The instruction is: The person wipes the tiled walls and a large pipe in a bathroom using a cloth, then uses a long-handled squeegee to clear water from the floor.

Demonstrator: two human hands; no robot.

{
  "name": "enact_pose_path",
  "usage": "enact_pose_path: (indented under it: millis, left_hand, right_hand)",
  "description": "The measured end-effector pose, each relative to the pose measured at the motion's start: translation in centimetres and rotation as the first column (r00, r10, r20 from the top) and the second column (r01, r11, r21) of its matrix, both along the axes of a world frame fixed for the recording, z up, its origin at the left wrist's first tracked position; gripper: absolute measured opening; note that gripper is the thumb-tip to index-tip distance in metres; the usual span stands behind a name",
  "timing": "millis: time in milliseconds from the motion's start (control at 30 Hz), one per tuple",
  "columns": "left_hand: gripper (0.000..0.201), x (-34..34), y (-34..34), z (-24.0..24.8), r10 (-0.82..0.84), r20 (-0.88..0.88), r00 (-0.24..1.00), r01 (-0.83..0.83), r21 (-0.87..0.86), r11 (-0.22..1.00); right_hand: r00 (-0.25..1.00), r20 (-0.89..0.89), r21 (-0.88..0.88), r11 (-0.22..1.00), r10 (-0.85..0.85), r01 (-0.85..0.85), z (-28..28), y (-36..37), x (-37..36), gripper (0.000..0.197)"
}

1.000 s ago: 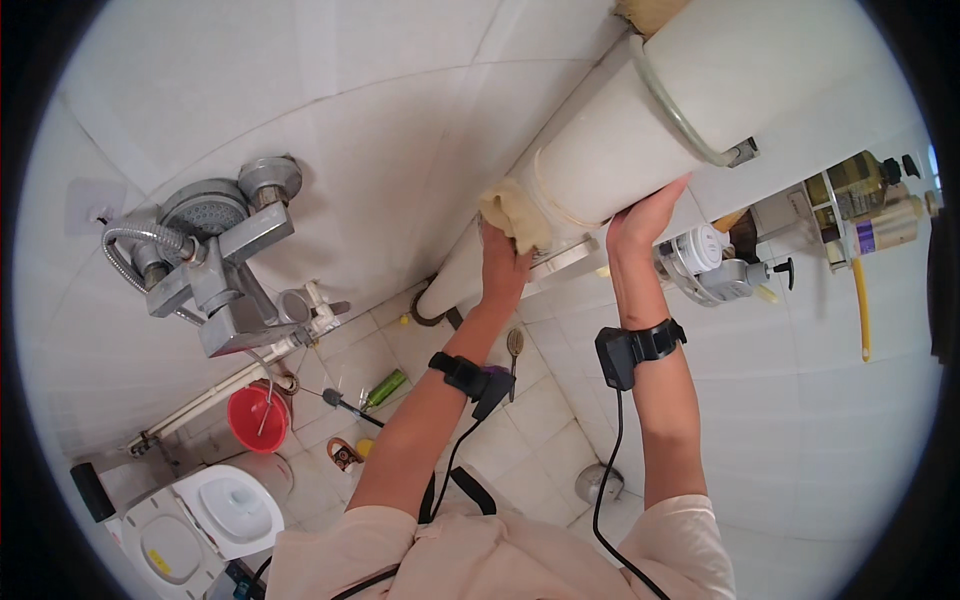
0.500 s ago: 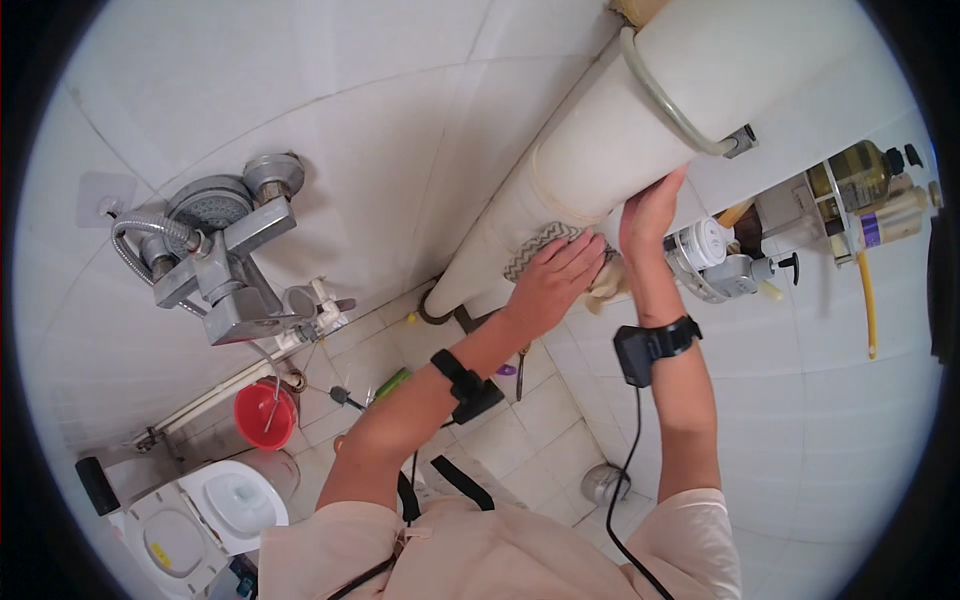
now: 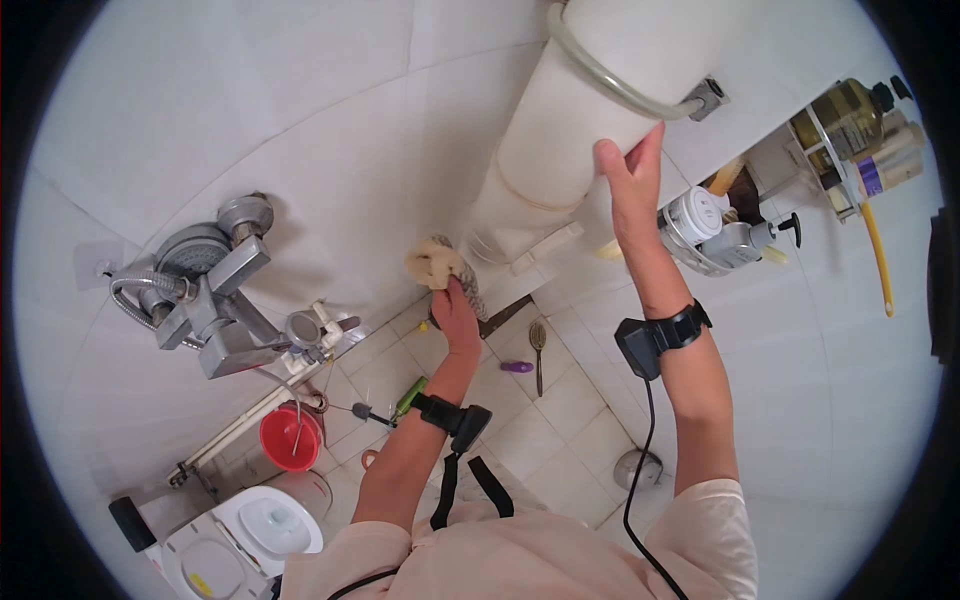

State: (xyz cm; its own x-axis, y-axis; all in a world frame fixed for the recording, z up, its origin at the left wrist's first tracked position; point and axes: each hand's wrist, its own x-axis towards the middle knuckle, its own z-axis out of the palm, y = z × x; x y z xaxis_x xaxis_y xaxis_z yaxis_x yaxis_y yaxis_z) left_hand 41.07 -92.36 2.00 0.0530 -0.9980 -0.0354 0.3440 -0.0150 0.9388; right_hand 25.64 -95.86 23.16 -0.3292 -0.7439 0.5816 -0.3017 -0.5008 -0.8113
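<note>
White-tiled bathroom; left hand (image 3: 455,312) grip clamped on sponge (image 3: 434,263), right hand (image 3: 628,190) flat, fingers apart, against water heater (image 3: 580,130).

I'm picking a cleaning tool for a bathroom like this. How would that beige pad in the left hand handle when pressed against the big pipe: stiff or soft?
The beige pad bulges unevenly above the left hand, so it probably squashes easily. It looks small and porous, so likely light. Pressed near the curved white pipe, it should wrap rather than stay flat.

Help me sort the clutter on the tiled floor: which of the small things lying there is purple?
The short purple stick-shaped item, lying beside the long dark-handled brush. The green-handled tool and red bucket sit farther left, toward the white toilet.
</note>
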Motion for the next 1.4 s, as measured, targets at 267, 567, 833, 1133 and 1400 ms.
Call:
enact_pose_path:
  millis: [267, 567, 833, 1133, 1400]
  left_hand:
    - [0.031, -6.9, -4.8, 1.4, 0.188, 0.024, 0.982, -0.164, -0.386, 0.908]
    - [0.044, -5.3, -8.5, -13.7, -0.081, -0.025, 0.996, 0.084, 0.427, 0.900]
    - [0.053, -8.1, -1.8, -6.2, 0.019, -0.019, 1.000, -0.018, 0.067, 0.998]
    - [0.040, -7.9, -3.3, -11.0, 0.419, -0.851, 0.317, 0.445, 0.524, 0.726]
    - [0.040, -8.3, -5.1, -11.4, 0.469, -0.844, 0.261, 0.542, 0.530, 0.652]
  right_hand:
    - [0.987, 0.007, 0.069, 0.985, -0.161, 0.160, -1.3, -0.6, 0.9, 0.061]
    - [0.995, 0.030, 0.026, 0.996, -0.090, 0.090, -2.6, -0.9, 0.1, 0.075]
    - [0.993, 0.043, 0.028, 0.994, -0.110, 0.109, -2.7, -0.1, -1.6, 0.067]
    - [0.977, 0.095, 0.057, 0.980, -0.193, 0.189, -2.4, -0.2, -0.7, 0.061]
    - [0.988, 0.101, 0.063, 0.992, -0.114, 0.108, -3.0, -0.6, -1.7, 0.056]
